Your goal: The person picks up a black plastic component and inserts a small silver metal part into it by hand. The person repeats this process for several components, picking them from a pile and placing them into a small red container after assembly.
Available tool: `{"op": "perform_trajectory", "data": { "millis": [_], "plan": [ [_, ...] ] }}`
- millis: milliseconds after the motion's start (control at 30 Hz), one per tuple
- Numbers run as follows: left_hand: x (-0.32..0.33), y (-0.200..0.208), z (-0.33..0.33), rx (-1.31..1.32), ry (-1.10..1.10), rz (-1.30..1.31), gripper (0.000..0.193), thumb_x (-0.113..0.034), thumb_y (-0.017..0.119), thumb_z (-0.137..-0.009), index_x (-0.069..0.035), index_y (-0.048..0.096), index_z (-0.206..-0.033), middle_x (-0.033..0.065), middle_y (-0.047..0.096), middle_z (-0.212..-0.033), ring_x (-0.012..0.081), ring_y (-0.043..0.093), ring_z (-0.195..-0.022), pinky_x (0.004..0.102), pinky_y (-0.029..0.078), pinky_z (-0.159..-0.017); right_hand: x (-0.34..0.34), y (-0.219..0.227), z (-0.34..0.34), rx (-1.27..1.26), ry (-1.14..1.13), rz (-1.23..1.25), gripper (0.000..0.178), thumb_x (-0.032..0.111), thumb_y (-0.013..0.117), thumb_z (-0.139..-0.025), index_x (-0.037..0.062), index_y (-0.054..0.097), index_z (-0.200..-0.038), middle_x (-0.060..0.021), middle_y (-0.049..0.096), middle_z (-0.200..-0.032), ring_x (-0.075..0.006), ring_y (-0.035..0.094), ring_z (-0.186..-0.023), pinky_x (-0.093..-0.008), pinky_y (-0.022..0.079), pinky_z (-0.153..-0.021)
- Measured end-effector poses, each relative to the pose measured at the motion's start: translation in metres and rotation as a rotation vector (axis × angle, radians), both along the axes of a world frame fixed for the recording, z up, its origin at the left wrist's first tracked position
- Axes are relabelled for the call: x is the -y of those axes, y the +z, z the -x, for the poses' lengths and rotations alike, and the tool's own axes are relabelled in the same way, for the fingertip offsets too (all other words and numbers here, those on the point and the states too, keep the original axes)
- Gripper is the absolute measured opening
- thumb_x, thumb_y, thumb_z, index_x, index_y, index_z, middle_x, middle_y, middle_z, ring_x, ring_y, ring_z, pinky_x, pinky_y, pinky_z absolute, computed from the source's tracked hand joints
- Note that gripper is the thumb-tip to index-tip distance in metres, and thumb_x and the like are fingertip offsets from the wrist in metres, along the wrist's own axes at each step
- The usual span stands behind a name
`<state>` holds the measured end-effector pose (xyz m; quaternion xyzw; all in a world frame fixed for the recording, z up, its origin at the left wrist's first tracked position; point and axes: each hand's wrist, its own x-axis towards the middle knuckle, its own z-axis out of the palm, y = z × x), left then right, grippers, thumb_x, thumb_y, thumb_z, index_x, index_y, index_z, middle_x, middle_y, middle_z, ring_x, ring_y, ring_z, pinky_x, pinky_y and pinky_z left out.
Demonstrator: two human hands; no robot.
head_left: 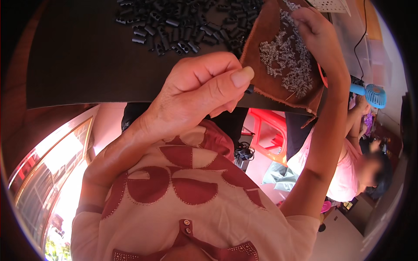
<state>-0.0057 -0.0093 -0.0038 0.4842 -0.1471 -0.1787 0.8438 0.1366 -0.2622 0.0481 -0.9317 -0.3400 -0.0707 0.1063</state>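
Observation:
My left hand [204, 87] is raised in front of the table edge, its fingers curled and the thumb pressed against them. A dark end of a small black plastic piece [249, 89] shows below the thumb; the fist hides the rest. At the upper right my right hand [315, 32] reaches down to a heap of small metal springs [285, 61], its fingers bent together at the heap's far end. What those fingertips hold, if anything, cannot be made out. The springs lie on a brown cloth [263, 26] with a frayed edge.
Many short black cylindrical pieces with holes [174, 32] lie in a pile on the dark table [78, 65]. A white perforated basket [333, 6] stands beyond the cloth. Right of my arm are a blue handheld fan [375, 96] and another person [344, 169]. A red stool [272, 130] stands below.

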Motion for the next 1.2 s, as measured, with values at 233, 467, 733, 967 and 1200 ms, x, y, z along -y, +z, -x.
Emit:
{"op": "perform_trajectory", "data": {
  "millis": [233,467,733,967,1200],
  "plan": [
    [0.002,-0.004,-0.008,-0.031,0.0,0.014,0.032,-0.022,0.045,-0.098,-0.003,0.048,-0.073,0.0045,0.05,-0.068,0.0059,0.038,-0.052,0.02,0.032,-0.047,-0.008,-0.007,0.005,-0.232,-0.086,0.05,0.012,0.002,0.058,-0.083,0.0008,0.058,-0.095,-0.0046,0.058,-0.081,-0.013,0.057,-0.076,-0.0259,0.045,-0.071],
    [0.003,-0.008,-0.012,-0.099,0.034,0.073,0.031,-0.023,0.045,-0.098,-0.002,0.048,-0.076,0.0064,0.052,-0.069,0.0076,0.039,-0.051,0.0208,0.032,-0.046,-0.002,-0.006,0.019,-0.3,-0.281,-0.21,0.012,0.004,0.056,-0.083,0.0048,0.06,-0.095,-0.004,0.06,-0.074,-0.0095,0.055,-0.065,-0.0253,0.043,-0.058],
    [0.001,-0.009,-0.013,-0.229,0.054,0.172,0.03,-0.027,0.046,-0.098,0.002,0.054,-0.094,0.0078,0.052,-0.069,0.0105,0.04,-0.052,0.0216,0.031,-0.045,-0.078,0.013,0.098,-0.663,-0.122,-0.848,0.021,0.003,0.055,-0.086,-0.0032,0.056,-0.106,-0.0022,0.057,-0.072,-0.0035,0.046,-0.059,-0.0171,0.034,-0.052],
    [0.0,-0.006,-0.013,-0.232,0.009,0.161,0.03,-0.029,0.045,-0.098,0.0,0.054,-0.094,0.0066,0.053,-0.07,0.0101,0.045,-0.056,0.0218,0.032,-0.046,-0.094,0.01,0.106,-0.755,-0.07,-0.966,0.032,0.005,0.057,-0.086,-0.0049,0.052,-0.116,-0.0008,0.055,-0.068,-0.0004,0.042,-0.052,-0.0143,0.028,-0.045],
    [-0.001,-0.009,-0.016,-0.186,0.014,0.183,0.03,-0.028,0.047,-0.098,-0.003,0.051,-0.082,0.0032,0.051,-0.066,0.0079,0.043,-0.055,0.0209,0.031,-0.046,-0.097,-0.006,0.107,-0.637,-0.093,-0.951,0.024,0.006,0.06,-0.087,-0.0031,0.054,-0.108,-0.0012,0.055,-0.07,-0.003,0.047,-0.058,-0.0169,0.035,-0.049]
  ]
}}
